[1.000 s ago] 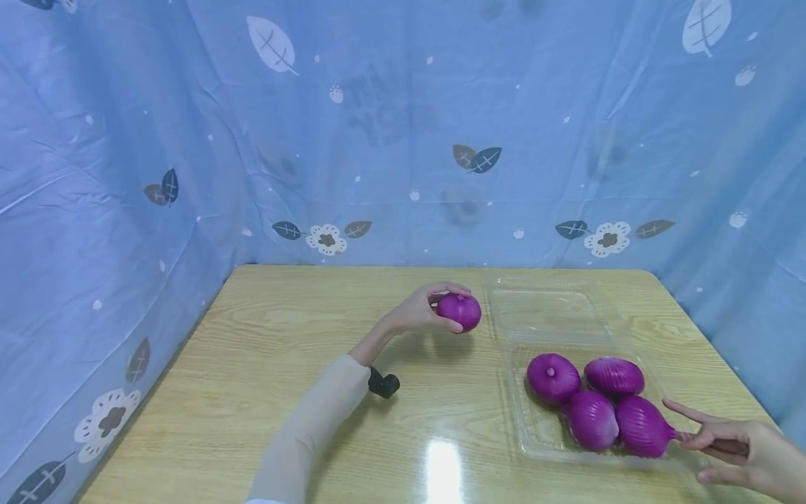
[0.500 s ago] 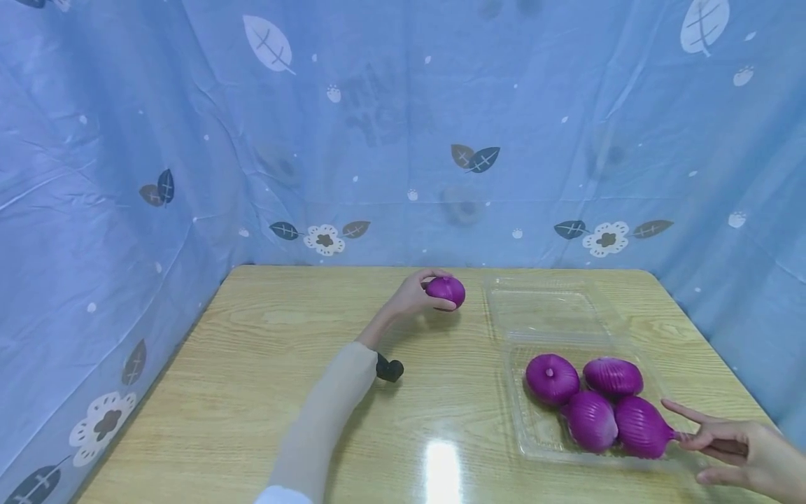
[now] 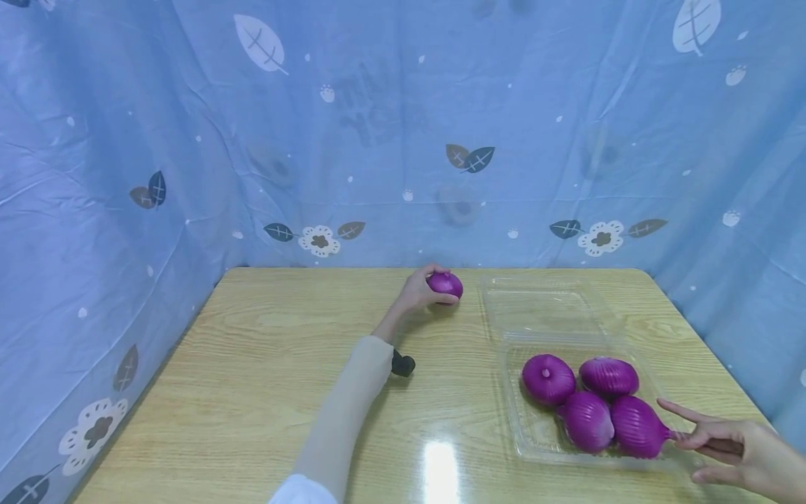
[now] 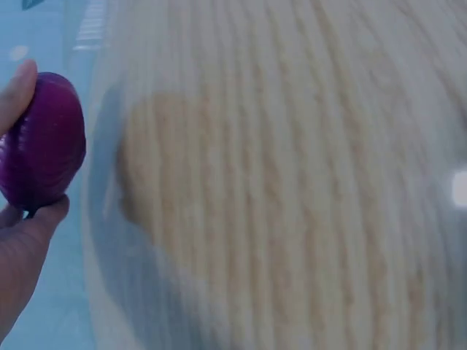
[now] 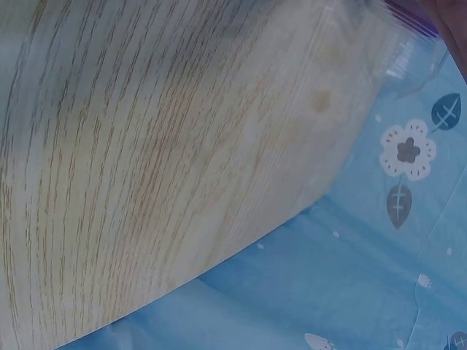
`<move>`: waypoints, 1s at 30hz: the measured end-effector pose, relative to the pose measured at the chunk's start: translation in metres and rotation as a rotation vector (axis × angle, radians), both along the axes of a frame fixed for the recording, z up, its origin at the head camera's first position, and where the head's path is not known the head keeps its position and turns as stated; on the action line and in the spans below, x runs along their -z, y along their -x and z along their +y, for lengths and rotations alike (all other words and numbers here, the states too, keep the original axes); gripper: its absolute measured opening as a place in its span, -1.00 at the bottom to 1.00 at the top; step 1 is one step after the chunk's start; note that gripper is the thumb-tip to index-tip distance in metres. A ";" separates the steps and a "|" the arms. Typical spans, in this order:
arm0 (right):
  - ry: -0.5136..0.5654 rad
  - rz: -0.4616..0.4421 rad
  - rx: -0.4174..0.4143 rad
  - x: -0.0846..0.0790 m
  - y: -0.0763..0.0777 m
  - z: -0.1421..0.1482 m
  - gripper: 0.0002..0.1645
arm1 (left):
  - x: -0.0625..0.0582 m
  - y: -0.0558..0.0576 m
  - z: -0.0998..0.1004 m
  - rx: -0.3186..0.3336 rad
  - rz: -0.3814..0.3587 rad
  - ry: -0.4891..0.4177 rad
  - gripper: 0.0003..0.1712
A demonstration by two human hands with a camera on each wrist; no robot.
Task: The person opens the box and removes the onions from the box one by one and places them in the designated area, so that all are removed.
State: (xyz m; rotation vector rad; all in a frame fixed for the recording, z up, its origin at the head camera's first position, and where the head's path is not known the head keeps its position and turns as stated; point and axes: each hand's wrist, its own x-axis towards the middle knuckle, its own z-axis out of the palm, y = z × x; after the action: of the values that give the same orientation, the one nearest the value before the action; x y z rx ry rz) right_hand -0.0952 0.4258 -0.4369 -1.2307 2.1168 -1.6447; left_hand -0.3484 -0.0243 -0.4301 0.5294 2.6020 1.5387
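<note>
Near the back edge of the table, my left hand (image 3: 420, 290) grips a purple onion (image 3: 444, 283), fingers over its far side and thumb along its near side. The left wrist view shows that onion (image 4: 45, 142) at the left edge, its shadow lying apart from it on the wood. Several more onions, among them a ribbed one (image 3: 637, 427) with its stem pointing right, lie in a clear plastic clamshell box (image 3: 522, 448). My right hand (image 3: 730, 448) is at that stem, fingertips overlapping its end, forefinger stretched out and thumb apart below.
The box's clear lid (image 3: 541, 308) lies folded back flat behind its base. The wooden table (image 3: 264, 392) stretches left of the box, with blue patterned curtains (image 3: 378, 140) close along its back and sides. A black wrist camera (image 3: 403, 364) sticks out from my left sleeve.
My left hand has carried its onion away toward the table's back edge and slightly left. The right hand and the onions in the box keep their places; the head view has shifted a little.
</note>
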 end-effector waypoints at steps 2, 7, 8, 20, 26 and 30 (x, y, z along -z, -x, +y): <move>-0.002 -0.009 -0.004 -0.001 0.000 0.000 -0.37 | 0.004 0.001 0.001 0.005 -0.002 0.001 -0.24; -0.023 -0.037 0.016 -0.003 -0.001 -0.002 -0.42 | 0.012 0.004 0.000 0.039 -0.011 -0.007 -0.24; -0.029 -0.034 0.022 -0.004 -0.002 -0.002 -0.44 | 0.012 0.004 -0.001 0.045 -0.013 -0.009 -0.25; -0.020 -0.030 0.023 -0.003 -0.001 0.001 -0.38 | 0.000 0.006 -0.021 0.248 -0.112 -0.050 -0.36; -0.033 -0.018 0.027 -0.003 -0.002 0.001 -0.39 | 0.001 0.006 -0.029 0.291 -0.083 -0.055 -0.19; -0.020 -0.029 0.009 -0.002 -0.001 0.001 -0.39 | 0.000 0.005 -0.031 0.290 -0.083 -0.068 -0.16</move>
State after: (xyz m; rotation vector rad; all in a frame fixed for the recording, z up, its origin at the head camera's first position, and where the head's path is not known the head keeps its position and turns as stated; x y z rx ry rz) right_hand -0.0943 0.4271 -0.4348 -1.1862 2.1196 -1.6308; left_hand -0.3533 -0.0552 -0.4301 0.7899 2.2967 1.5206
